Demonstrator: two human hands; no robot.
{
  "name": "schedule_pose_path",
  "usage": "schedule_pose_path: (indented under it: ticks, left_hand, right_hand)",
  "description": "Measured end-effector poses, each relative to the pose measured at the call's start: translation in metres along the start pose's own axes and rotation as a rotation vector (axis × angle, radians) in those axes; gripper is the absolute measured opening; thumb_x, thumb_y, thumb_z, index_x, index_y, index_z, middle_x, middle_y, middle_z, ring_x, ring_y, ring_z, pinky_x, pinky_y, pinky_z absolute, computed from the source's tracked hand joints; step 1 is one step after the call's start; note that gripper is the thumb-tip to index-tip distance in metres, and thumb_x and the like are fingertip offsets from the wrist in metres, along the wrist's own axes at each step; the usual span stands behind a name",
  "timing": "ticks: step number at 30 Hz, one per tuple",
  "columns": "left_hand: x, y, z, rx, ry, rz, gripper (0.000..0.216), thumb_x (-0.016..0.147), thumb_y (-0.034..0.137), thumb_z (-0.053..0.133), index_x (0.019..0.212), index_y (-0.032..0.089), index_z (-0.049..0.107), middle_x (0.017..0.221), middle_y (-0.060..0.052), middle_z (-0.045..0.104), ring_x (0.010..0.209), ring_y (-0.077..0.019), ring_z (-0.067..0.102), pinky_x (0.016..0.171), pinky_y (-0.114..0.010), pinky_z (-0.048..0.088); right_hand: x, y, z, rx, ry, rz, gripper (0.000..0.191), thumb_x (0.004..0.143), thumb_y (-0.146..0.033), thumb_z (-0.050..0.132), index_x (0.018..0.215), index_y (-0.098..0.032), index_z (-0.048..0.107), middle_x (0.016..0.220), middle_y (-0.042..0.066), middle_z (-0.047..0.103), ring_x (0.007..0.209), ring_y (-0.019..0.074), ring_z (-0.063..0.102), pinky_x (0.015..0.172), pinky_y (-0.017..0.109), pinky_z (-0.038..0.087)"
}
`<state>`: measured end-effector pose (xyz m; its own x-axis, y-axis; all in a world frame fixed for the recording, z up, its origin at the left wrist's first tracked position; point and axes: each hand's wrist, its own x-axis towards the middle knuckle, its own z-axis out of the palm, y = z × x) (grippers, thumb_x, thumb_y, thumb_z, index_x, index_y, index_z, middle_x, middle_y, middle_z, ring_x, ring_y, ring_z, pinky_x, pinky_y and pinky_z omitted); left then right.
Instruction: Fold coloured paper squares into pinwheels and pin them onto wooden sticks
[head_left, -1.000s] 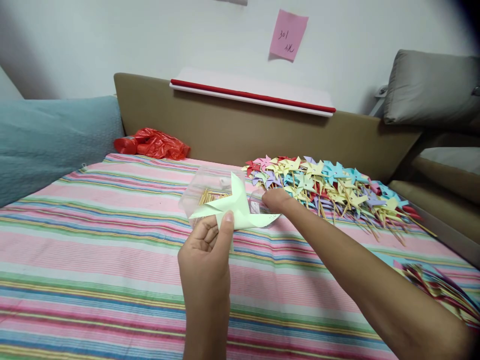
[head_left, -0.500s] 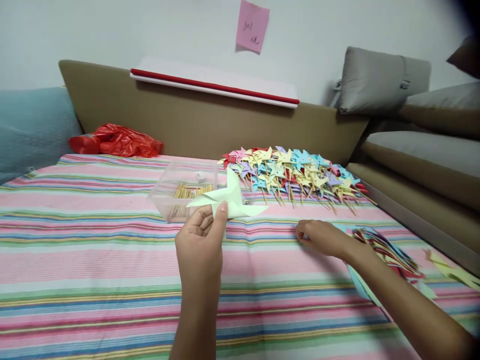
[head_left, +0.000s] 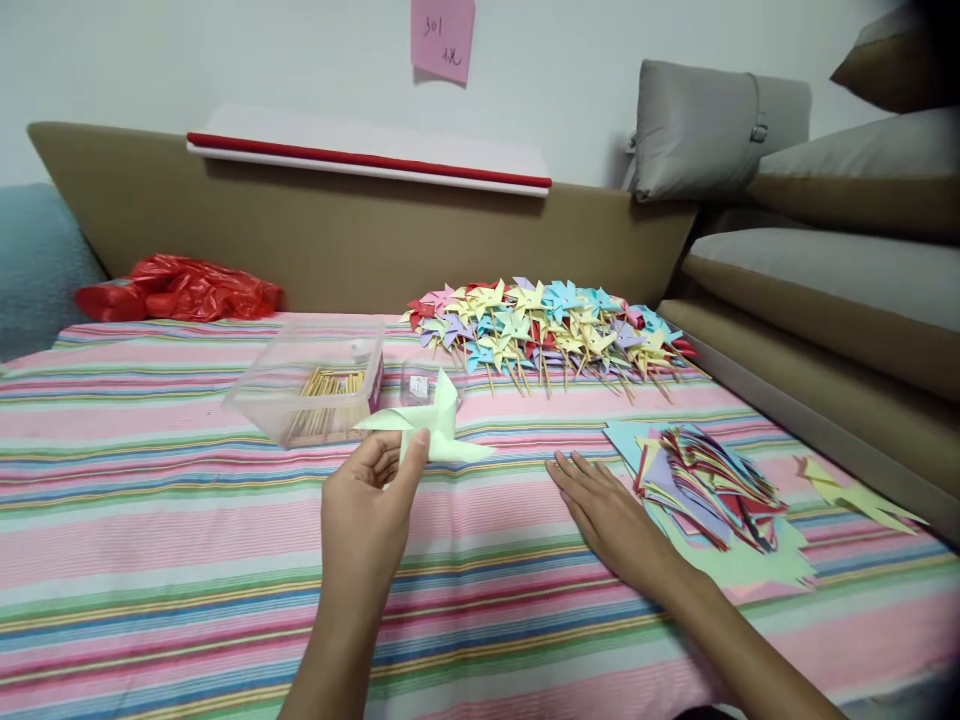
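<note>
My left hand (head_left: 369, 508) pinches a pale green folded paper pinwheel head (head_left: 424, 431) between thumb and fingers, held just above the striped cloth (head_left: 165, 520). My right hand (head_left: 607, 510) lies flat on the cloth, palm down, fingers spread, holding nothing. It rests just left of a stack of cut coloured paper squares (head_left: 709, 480). Behind the green pinwheel stands a clear plastic box (head_left: 311, 390) with wooden sticks in it, and a small clear container (head_left: 421, 380) beside it.
A large heap of finished coloured pinwheels on sticks (head_left: 547, 330) lies at the back of the cloth. A red plastic bag (head_left: 176, 290) sits at the back left. Yellow paper scraps (head_left: 855, 495) lie at the right. Grey cushions (head_left: 712, 130) and a sofa edge border the right side.
My right hand drew back from the small container by the pinwheel heap, swept down to the right, and now lies flat beside the paper stack. The view turned right. My left hand keeps its pinwheel.
</note>
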<state>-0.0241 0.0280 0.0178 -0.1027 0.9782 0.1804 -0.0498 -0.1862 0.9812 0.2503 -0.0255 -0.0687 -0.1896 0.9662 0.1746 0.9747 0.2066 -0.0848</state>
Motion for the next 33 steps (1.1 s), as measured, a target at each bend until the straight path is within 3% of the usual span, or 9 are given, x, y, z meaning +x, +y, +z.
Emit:
schedule_pose_path:
  ticks: [7,15,22,24,27,30,33]
  left_hand:
    - [-0.013,-0.012,0.018,0.093,-0.138,-0.033,0.026,0.087,0.042,0.07,0.078,0.019,0.067,0.076,-0.001,0.067,0.077,-0.0159,0.061,0.069,-0.023,0.044]
    - [-0.016,-0.017,0.033,0.003,-0.184,-0.102,0.024,0.085,0.041,0.072,0.081,0.018,0.069,0.082,-0.003,0.072,0.076,-0.0154,0.063,0.064,-0.022,0.044]
    - [-0.02,-0.021,0.038,0.005,-0.187,-0.085,0.024,0.085,0.041,0.071,0.081,0.018,0.067,0.084,-0.002,0.072,0.08,-0.0165,0.063,0.068,-0.023,0.045]
    - [-0.022,-0.02,0.04,0.093,-0.182,-0.037,0.024,0.087,0.041,0.068,0.079,0.019,0.066,0.081,-0.001,0.071,0.077,-0.0161,0.063,0.067,-0.023,0.044]
    - [-0.027,-0.02,0.043,0.396,-0.144,0.158,0.024,0.089,0.038,0.065,0.075,0.019,0.063,0.068,0.002,0.064,0.065,-0.0128,0.055,0.062,-0.023,0.038]
    - [-0.033,-0.021,0.047,0.541,-0.171,0.28,0.024,0.092,0.036,0.063,0.075,0.02,0.06,0.062,0.005,0.056,0.057,-0.0107,0.046,0.059,-0.024,0.033]
    - [-0.037,-0.022,0.049,0.476,-0.247,0.227,0.025,0.094,0.038,0.06,0.077,0.02,0.061,0.068,0.004,0.06,0.064,-0.012,0.051,0.063,-0.024,0.036]
  right_hand:
    - [0.002,-0.002,-0.007,-0.035,0.04,0.033,0.044,0.102,-0.02,0.039,0.143,-0.017,0.055,0.146,0.009,0.056,0.141,0.033,0.047,0.114,0.058,0.038]
    - [0.005,-0.006,-0.016,0.103,0.155,0.141,0.033,0.1,-0.018,0.046,0.118,-0.018,0.073,0.12,0.011,0.075,0.12,0.0311,0.066,0.105,0.047,0.047]
    - [0.001,-0.003,-0.025,0.279,0.281,0.306,0.021,0.093,-0.019,0.059,0.097,-0.023,0.079,0.096,0.004,0.081,0.087,0.0269,0.076,0.079,0.038,0.057]
    - [-0.001,-0.012,-0.036,0.413,0.389,0.285,0.018,0.093,-0.021,0.061,0.097,-0.024,0.078,0.097,0.003,0.081,0.09,0.0242,0.076,0.082,0.036,0.056]
    - [-0.002,-0.034,-0.055,0.759,0.513,0.275,0.011,0.09,-0.029,0.069,0.095,-0.027,0.078,0.095,0.0,0.08,0.092,0.0208,0.074,0.085,0.032,0.055]
    - [-0.001,-0.057,-0.066,1.001,0.462,0.266,0.005,0.087,-0.031,0.073,0.09,-0.028,0.077,0.089,-0.002,0.079,0.086,0.018,0.072,0.08,0.029,0.055]
    - [0.004,-0.068,-0.068,1.073,0.432,0.204,0.002,0.086,-0.027,0.074,0.086,-0.027,0.076,0.085,-0.002,0.076,0.081,0.0163,0.068,0.076,0.029,0.053]
